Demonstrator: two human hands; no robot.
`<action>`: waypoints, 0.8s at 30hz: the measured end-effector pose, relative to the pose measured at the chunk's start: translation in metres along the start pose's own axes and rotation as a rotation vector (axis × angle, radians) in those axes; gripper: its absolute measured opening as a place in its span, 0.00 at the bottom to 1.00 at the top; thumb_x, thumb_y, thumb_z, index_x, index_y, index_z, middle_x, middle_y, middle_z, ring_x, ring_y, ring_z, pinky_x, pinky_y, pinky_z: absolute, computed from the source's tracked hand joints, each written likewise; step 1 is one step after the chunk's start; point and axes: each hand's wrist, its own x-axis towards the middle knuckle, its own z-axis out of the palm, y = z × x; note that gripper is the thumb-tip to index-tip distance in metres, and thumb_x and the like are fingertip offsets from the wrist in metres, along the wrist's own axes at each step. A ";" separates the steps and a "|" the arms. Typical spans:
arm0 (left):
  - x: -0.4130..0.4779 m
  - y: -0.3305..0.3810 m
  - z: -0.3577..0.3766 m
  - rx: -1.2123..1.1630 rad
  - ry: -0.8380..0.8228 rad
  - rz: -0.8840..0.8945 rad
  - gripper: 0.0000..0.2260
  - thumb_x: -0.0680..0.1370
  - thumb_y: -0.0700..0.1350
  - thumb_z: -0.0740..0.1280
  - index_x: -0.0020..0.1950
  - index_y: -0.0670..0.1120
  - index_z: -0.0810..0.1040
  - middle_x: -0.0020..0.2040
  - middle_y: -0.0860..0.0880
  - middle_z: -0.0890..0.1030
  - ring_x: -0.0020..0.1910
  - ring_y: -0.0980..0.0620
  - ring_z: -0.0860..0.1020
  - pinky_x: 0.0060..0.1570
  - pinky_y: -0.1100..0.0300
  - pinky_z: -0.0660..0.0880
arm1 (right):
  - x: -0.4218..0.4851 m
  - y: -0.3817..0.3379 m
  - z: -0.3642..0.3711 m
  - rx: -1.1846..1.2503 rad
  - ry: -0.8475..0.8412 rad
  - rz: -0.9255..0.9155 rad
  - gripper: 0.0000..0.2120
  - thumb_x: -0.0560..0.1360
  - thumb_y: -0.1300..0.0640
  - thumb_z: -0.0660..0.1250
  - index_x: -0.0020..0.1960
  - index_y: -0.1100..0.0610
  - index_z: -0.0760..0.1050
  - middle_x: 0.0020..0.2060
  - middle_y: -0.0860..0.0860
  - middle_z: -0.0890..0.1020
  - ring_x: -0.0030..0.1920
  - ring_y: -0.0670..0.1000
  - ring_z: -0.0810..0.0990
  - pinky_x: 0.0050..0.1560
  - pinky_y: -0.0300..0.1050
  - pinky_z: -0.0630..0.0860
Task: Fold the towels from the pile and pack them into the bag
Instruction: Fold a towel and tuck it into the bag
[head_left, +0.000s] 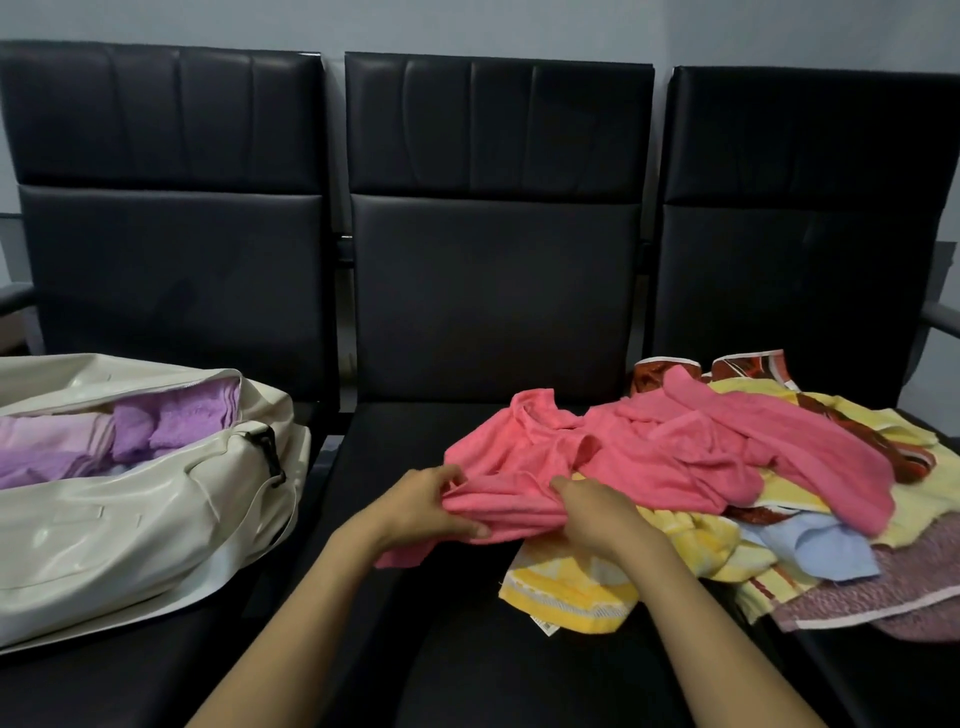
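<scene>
Pink terry towel (675, 452), crumpled, lies atop the pile (810, 551) across the middle and right of three black seats (467, 649). I see my left hand (431, 506) and right hand (597, 514), both gripping its near edge with curled fingers. One cream bag (130, 519) sits open on the left seat, purple towels (171, 426) inside

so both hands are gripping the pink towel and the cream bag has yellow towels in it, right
No: the head view shows purple towels in the cream bag, not yellow. The left hand and right hand do grip the pink towel.
</scene>
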 end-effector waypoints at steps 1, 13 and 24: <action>0.001 -0.004 -0.001 0.066 -0.087 -0.080 0.26 0.64 0.55 0.79 0.58 0.52 0.74 0.53 0.57 0.77 0.53 0.56 0.76 0.50 0.66 0.72 | 0.000 0.004 0.001 0.005 0.000 -0.002 0.13 0.74 0.65 0.57 0.55 0.54 0.72 0.50 0.53 0.76 0.53 0.56 0.77 0.43 0.46 0.71; 0.014 -0.035 0.020 0.458 0.006 -0.120 0.14 0.76 0.52 0.67 0.60 0.50 0.78 0.58 0.48 0.73 0.56 0.49 0.75 0.55 0.55 0.74 | 0.004 0.001 0.025 0.143 -0.107 -0.071 0.25 0.76 0.46 0.66 0.69 0.55 0.67 0.61 0.55 0.72 0.65 0.55 0.67 0.64 0.48 0.68; 0.009 -0.021 0.017 -0.039 0.200 0.061 0.10 0.74 0.41 0.68 0.48 0.49 0.67 0.41 0.54 0.76 0.39 0.58 0.74 0.34 0.70 0.68 | 0.002 0.010 0.011 0.539 0.105 -0.106 0.10 0.75 0.66 0.57 0.54 0.54 0.64 0.41 0.52 0.75 0.38 0.51 0.74 0.36 0.44 0.69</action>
